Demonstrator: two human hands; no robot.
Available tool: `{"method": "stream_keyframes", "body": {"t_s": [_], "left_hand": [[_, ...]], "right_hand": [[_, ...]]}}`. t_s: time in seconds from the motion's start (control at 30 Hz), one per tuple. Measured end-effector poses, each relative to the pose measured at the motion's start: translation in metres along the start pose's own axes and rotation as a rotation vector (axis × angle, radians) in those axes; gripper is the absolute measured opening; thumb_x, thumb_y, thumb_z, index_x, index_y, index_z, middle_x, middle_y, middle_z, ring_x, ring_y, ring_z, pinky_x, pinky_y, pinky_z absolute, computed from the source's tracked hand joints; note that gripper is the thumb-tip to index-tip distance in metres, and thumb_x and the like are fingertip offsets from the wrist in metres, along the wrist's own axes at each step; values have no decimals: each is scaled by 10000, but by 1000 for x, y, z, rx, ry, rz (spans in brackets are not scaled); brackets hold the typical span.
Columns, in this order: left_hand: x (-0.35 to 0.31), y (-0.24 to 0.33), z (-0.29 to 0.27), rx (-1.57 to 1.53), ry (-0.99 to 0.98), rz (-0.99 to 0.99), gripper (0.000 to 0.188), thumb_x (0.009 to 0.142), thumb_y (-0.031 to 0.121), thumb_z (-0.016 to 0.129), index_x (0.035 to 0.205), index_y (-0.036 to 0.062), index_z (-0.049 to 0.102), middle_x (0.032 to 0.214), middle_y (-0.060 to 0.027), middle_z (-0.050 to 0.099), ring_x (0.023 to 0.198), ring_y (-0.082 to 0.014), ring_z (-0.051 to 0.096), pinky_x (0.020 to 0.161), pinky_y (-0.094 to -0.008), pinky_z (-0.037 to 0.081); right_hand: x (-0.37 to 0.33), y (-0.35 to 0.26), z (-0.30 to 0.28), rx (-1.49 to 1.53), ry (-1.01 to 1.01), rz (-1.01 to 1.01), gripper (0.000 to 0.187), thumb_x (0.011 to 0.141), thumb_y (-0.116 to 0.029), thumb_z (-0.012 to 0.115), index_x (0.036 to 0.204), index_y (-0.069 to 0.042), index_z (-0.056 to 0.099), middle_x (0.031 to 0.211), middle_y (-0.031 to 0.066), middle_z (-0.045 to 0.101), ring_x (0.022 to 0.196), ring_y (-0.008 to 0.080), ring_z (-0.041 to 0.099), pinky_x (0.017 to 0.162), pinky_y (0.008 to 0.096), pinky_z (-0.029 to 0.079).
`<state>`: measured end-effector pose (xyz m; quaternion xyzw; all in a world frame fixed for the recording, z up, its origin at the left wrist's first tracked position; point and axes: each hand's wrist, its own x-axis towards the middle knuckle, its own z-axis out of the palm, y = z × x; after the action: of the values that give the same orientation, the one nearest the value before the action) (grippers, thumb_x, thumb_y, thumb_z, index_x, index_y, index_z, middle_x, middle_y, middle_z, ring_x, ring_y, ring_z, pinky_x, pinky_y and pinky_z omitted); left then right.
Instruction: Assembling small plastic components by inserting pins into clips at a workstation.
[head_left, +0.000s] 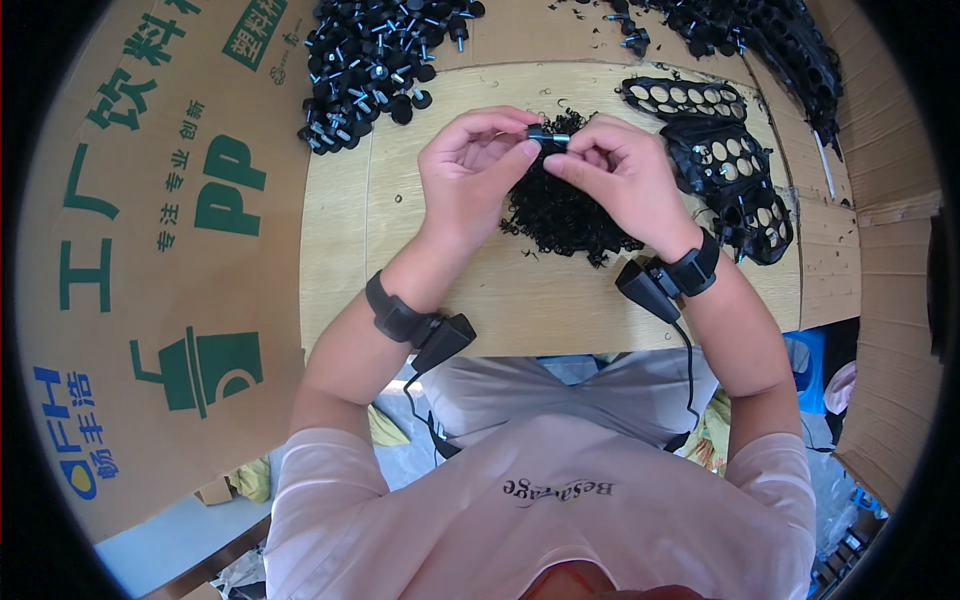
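Observation:
Above the middle of the table, my left hand [472, 165] pinches the black head of a black-headed screw [548, 137] between thumb and fingers. The screw lies roughly level, its silver shank pointing right. My right hand [622, 172] is closed at the shank's end, with thumb and forefinger pressed against it. Whether a small ring sits between those fingers is too small to tell. Just beneath both hands is a heap of tiny black rings and curled bits [565, 215], partly covered by my right hand.
A pile of black-headed screws [375, 70] lies at the far left. To the right are black strips with round holes [720, 160]; more black parts [790, 50] lie behind them. Cardboard walls [210, 290] flank the table [400, 260]. Cables hang from both wrist-worn devices [445, 342].

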<state>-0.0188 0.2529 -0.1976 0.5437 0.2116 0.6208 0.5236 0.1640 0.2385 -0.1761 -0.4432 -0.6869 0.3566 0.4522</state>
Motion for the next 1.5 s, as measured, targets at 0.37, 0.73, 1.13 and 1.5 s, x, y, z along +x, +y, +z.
{"method": "stream_keyframes", "body": {"t_s": [0.37,0.73,1.13,1.5], "left_hand": [[5,6,2,-39,107,-90,200,818,-134,611,987,-30,582,1079,-158,632,1037,-225,624,925,-317,507],[13,1,-9,-141,250,-116,171,815,-117,615,955,-22,596,1056,-148,644,992,-199,635,885,-294,502],[2,1,-1,59,-27,-24,147,841,-109,599,965,-29,602,1089,-161,621,1046,-242,620,909,-337,516],[2,-2,0,92,-98,92,139,833,-122,612,952,-55,591,1107,-185,598,1049,-254,616,905,-346,518]], "right_hand": [[9,17,-12,473,117,112,501,815,-122,764,584,-154,321,587,-104,293,553,19,246,492,210,222],[22,15,-53,1368,245,-62,310,887,37,516,648,-88,364,721,12,404,653,119,361,749,298,440],[7,4,-16,-65,-2,-147,281,779,-47,706,769,-60,426,1041,32,501,699,73,412,573,190,361],[-1,-11,-6,-366,67,9,357,773,-261,767,849,-59,482,549,44,481,480,207,469,479,319,384]]}}
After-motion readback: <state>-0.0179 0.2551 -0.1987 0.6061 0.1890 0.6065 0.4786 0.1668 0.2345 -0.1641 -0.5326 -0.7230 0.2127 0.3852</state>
